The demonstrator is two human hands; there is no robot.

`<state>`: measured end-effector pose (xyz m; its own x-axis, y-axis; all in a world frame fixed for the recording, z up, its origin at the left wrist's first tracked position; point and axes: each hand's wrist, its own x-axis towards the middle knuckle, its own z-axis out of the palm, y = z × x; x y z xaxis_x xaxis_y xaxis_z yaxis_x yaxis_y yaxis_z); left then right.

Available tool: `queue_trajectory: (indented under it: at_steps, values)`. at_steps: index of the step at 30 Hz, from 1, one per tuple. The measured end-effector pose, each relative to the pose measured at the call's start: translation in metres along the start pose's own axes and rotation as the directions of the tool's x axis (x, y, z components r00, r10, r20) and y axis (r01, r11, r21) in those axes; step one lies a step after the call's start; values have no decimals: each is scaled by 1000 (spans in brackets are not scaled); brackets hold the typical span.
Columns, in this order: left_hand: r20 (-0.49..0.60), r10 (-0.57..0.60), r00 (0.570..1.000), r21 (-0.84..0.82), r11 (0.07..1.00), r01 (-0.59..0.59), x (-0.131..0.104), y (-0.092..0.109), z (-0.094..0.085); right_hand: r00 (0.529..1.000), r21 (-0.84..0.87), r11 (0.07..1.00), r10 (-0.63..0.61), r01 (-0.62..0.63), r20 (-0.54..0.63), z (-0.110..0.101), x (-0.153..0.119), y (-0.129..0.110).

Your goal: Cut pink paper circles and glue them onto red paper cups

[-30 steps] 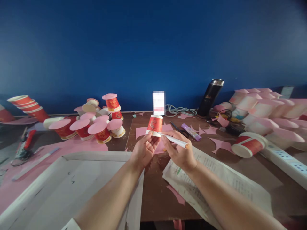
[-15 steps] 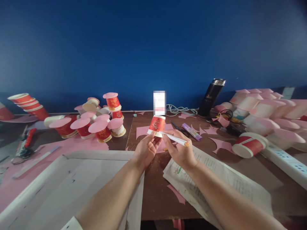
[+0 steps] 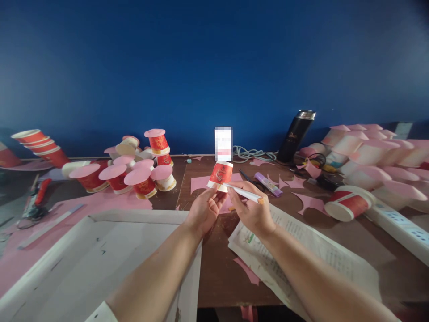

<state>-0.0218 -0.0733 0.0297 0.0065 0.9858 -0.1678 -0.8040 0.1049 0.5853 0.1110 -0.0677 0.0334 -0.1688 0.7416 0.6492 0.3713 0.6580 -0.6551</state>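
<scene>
Near the middle of the head view, my left hand grips a red paper cup low down, near its pale band. The cup has a gold dragon-like print and leans slightly to the right. My right hand is closed around a white pen with an orange rear end. Its front tip meets or nearly meets the cup's lower edge; whether they touch I cannot tell. Behind both hands lies a pink paper sheet, partly covered by them.
Cups topped with pink paper discs stand at left, beside stacked red cups. A white tray lies front left. Rightward are a purple glue stick, a black flask, a printed bag, a power strip and more cups.
The red cup has tilted a little further to the right. Both hands keep their grips and stay nearly in place.
</scene>
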Motion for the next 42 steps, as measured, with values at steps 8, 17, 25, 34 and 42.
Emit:
queue_trajectory:
  at_steps: [8,17,25,34,42]
  values:
    - [5,-4,1000,-13,1000,4,1,-1,-2,1000,-3,1000,0,0,18,0,0,0]
    - [-1,-7,1000,-5,1000,7,3,1,-3,1000,-65,998,-17,18,21,0,1,-5]
    - [-35,-15,999,-27,1000,14,3,1,-3,999,-61,998,-30,32,36,0,2,-7]
    - [-51,-24,998,-49,999,21,3,0,-3,999,-35,999,1,0,33,0,1,-6]
    - [-52,-63,997,-100,993,58,3,3,-5,988,-43,999,4,-11,-155,-5,4,-9]
